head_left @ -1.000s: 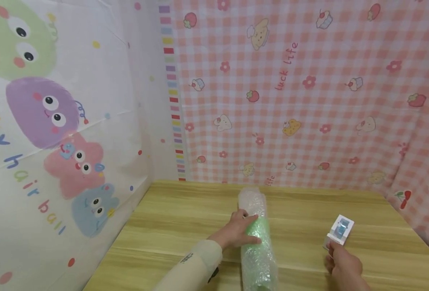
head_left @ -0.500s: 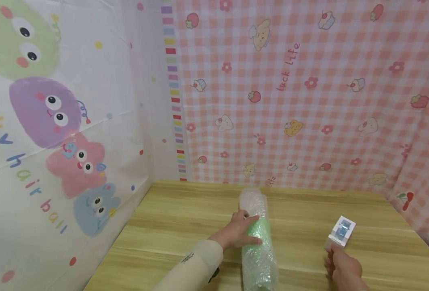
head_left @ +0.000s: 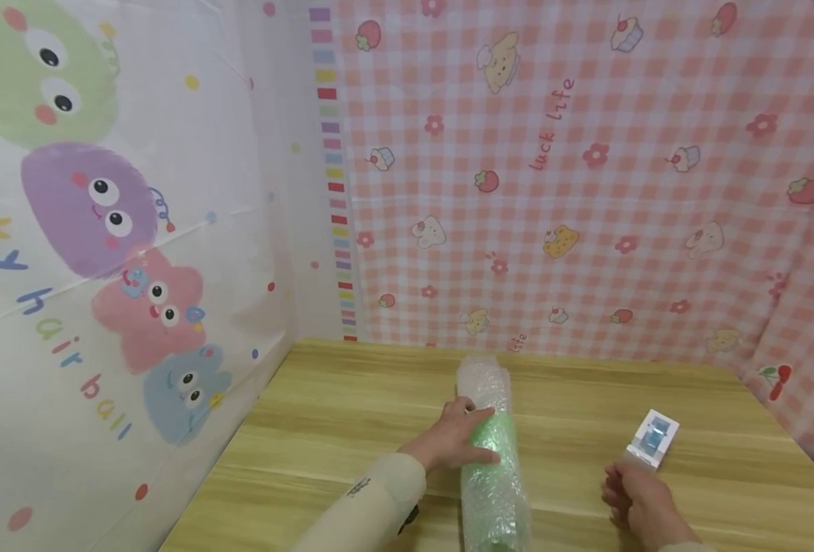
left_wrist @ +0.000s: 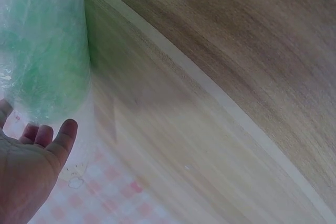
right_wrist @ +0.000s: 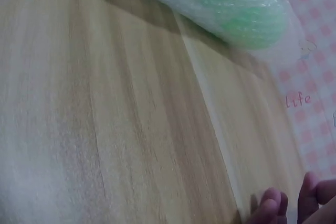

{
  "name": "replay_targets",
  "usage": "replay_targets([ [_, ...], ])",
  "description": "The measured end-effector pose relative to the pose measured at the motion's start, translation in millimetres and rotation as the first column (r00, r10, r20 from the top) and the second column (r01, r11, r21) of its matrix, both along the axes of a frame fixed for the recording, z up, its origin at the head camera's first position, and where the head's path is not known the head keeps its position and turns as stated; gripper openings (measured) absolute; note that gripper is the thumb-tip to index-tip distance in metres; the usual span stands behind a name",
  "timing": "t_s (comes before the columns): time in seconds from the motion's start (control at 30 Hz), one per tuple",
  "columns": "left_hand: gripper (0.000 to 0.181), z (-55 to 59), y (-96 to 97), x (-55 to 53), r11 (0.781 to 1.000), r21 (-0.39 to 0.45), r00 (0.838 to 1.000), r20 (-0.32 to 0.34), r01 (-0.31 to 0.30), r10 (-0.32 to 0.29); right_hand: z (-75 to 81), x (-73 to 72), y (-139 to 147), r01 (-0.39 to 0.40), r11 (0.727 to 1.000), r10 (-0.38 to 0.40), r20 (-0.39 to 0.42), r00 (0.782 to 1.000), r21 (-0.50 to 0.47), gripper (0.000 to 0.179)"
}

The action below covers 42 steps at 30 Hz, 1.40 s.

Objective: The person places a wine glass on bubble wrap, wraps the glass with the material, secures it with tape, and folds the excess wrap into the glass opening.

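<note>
A long roll of bubble wrap [head_left: 493, 498] with something green inside lies lengthwise down the middle of the table in the head view. My left hand [head_left: 451, 441] rests on it from the left, thumb and index finger spread over the top. In the left wrist view the left hand [left_wrist: 31, 166] has its fingertips against the green part. Farther right lies a small white box [head_left: 654, 437] with a blue front. Just nearer to me is my right hand [head_left: 644, 498], loosely bent and holding nothing visible. The right wrist view shows only some right-hand fingertips [right_wrist: 268, 208], apart.
The wood-grain table [head_left: 352, 399] meets a pink checked cloth [head_left: 586, 199] at the back. A white cloth with cartoon figures [head_left: 241, 153] hangs along the left side.
My right hand has slid slightly left, its fingers off the white box, which stays lying there. The left hand keeps its place on the bubble wrap roll. The head view shifts slightly.
</note>
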State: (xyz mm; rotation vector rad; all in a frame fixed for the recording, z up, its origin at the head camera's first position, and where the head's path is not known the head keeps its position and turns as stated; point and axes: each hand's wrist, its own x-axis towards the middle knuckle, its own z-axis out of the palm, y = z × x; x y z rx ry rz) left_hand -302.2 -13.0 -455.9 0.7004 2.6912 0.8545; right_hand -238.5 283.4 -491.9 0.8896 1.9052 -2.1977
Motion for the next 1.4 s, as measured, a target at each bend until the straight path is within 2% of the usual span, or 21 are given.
replay_targets([
  [0.1, 0.079, 1.1, -0.4, 0.2, 1.0, 0.001, 1.0, 0.011, -0.005, 0.005, 0.6, -4.2, -5, -0.125, 0.992, 0.126, -0.022, 0.992, 0.027, 0.04],
  [0.17, 0.08, 1.8, -0.7, 0.3, 1.0, 0.004, 1.0, 0.02, -0.004, 0.004, 2.1, -7.6, -12, -0.196, 0.978, 0.198, -0.02, 0.98, 0.078, 0.041],
  [0.23, 0.08, 2.3, -1.1, 0.1, 1.0, 0.008, 1.0, 0.027, -0.004, 0.004, 5.3, -11.8, -20, -0.261, 0.953, 0.267, -0.017, 0.964, 0.155, 0.04],
  [0.3, 0.08, 3.0, -1.6, 0.0, 1.0, 0.007, 1.0, 0.027, 0.0, 0.0, 10.5, -16.3, -29, -0.324, 0.91, 0.338, -0.012, 0.941, 0.258, 0.037],
  [0.43, 0.081, 4.6, -2.8, 0.0, 1.0, 0.0, 1.0, 0.028, 0.004, -0.004, 22.4, -23.9, -44, -0.433, 0.787, 0.487, -0.012, 0.873, 0.439, 0.045],
  [0.5, 0.081, 5.3, -3.5, 0.1, 1.0, -0.009, 1.0, 0.023, 0.005, -0.004, 27.4, -27.3, -49, -0.462, 0.736, 0.545, -0.028, 0.838, 0.494, 0.05],
  [0.63, 0.082, 5.8, -4.1, 0.2, 1.0, -0.019, 1.0, 0.015, 0.005, -0.005, 36.4, -31.6, -58, -0.513, 0.677, 0.632, -0.061, 0.772, 0.528, 0.048],
  [0.7, 0.082, 5.7, -4.1, -0.1, 1.0, -0.025, 1.0, 0.009, 0.007, -0.007, 40.5, -33.0, -62, -0.545, 0.647, 0.677, -0.072, 0.732, 0.533, 0.045],
  [0.83, 0.083, 6.0, -4.9, -0.2, 0.999, -0.039, 1.0, 0.0, 0.008, -0.008, 47.7, -35.3, -68, -0.619, 0.569, 0.765, -0.073, 0.64, 0.54, 0.041],
  [0.93, 0.083, 6.4, -5.7, 0.0, 0.999, -0.042, 1.0, -0.003, 0.006, -0.006, 49.3, -37.0, -71, -0.656, 0.525, 0.806, -0.069, 0.588, 0.542, 0.039],
  [1.0, 0.083, 6.5, -5.8, 0.2, 0.999, -0.042, 1.0, -0.005, 0.004, -0.004, 49.6, -37.4, -72, -0.673, 0.506, 0.823, -0.067, 0.564, 0.539, 0.038],
  [1.1, 0.084, 6.5, -5.5, -0.2, 0.999, -0.037, 1.0, -0.004, 0.0, 0.0, 49.4, -38.2, -73, -0.694, 0.48, 0.842, -0.058, 0.537, 0.537, 0.038],
  [1.2, 0.083, 5.3, -5.1, -1.1, 0.999, -0.037, 1.0, -0.002, -0.005, 0.005, 49.0, -39.8, -73, -0.703, 0.472, 0.847, -0.053, 0.529, 0.532, 0.038],
  [1.4, 0.083, 3.0, -4.0, -3.1, 0.999, -0.045, 1.0, 0.008, -0.004, 0.005, 52.2, -44.4, -73, -0.673, 0.476, 0.835, -0.052, 0.547, 0.566, 0.038],
])
